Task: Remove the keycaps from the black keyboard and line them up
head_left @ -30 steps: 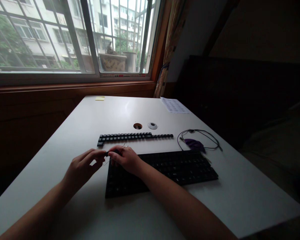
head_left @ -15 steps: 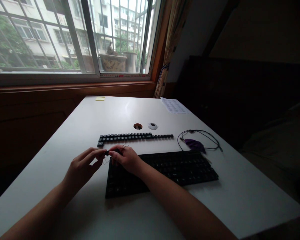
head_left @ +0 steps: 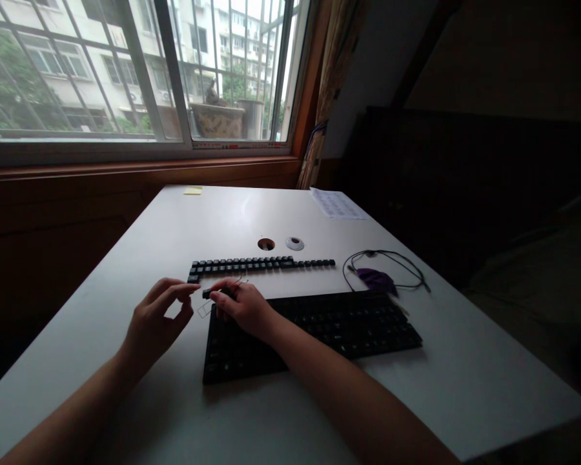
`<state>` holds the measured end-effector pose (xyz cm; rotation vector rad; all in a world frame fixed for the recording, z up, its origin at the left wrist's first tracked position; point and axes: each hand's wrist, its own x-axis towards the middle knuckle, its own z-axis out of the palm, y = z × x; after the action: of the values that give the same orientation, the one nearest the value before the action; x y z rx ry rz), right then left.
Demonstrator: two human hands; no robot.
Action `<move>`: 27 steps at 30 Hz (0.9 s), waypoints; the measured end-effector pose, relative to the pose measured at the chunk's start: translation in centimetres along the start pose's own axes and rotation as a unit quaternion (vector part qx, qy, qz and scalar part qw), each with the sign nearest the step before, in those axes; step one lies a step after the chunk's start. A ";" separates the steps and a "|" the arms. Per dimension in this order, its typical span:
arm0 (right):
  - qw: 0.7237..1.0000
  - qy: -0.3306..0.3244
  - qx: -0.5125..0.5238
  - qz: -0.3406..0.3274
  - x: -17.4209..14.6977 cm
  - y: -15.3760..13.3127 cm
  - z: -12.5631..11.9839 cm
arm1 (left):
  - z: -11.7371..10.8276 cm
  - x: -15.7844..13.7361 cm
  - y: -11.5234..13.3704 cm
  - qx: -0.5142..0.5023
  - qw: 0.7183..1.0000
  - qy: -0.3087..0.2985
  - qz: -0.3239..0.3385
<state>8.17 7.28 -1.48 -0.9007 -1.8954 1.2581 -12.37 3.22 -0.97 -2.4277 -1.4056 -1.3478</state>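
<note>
My right hand (head_left: 239, 303) is closed over the keyboard's upper left corner, with thumb and fingers pinching a wire keycap puller (head_left: 243, 279). Thin wires stick out past the knuckles, and a small black piece (head_left: 206, 294) shows at the thumb tip; the rest is covered by the fingers. Left of it, my left hand (head_left: 157, 310) has thumb and index finger apart, with nothing seen between them. A thin wire frame (head_left: 204, 310) shows below the black piece. The black keyboard (head_left: 339, 329) lies under my right hand and forearm. Rows of loose black keycaps (head_left: 242, 265) lie behind it.
A coiled black cable (head_left: 407, 258) and a purple cloth-like item (head_left: 376, 280) lie right of the keycaps. Farther back are a round table hole (head_left: 266, 245), a grey grommet cover (head_left: 295, 243), a yellow sticky note (head_left: 193, 190) and printed paper (head_left: 337, 203).
My left fingers have let go of the small black piece, moved slightly left and parted. My right hand keeps its pinch in nearly the same place.
</note>
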 end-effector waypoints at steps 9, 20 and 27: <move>1.000 0.008 0.010 -0.007 0.0 0.2 0.1 | -0.1 0.0 0.1 -0.022 1.000 -0.014 -0.015; 1.000 0.022 0.006 -0.008 0.1 0.2 0.0 | -0.2 -0.1 0.3 -0.056 0.998 -0.029 -0.028; 1.000 0.024 -0.005 -0.011 0.1 0.4 0.0 | 0.1 0.0 0.2 -0.062 0.997 -0.014 -0.039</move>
<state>8.22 7.47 -1.84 -0.9041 -1.8701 1.2041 -12.17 3.15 -0.93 -2.5023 -1.4807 -1.4641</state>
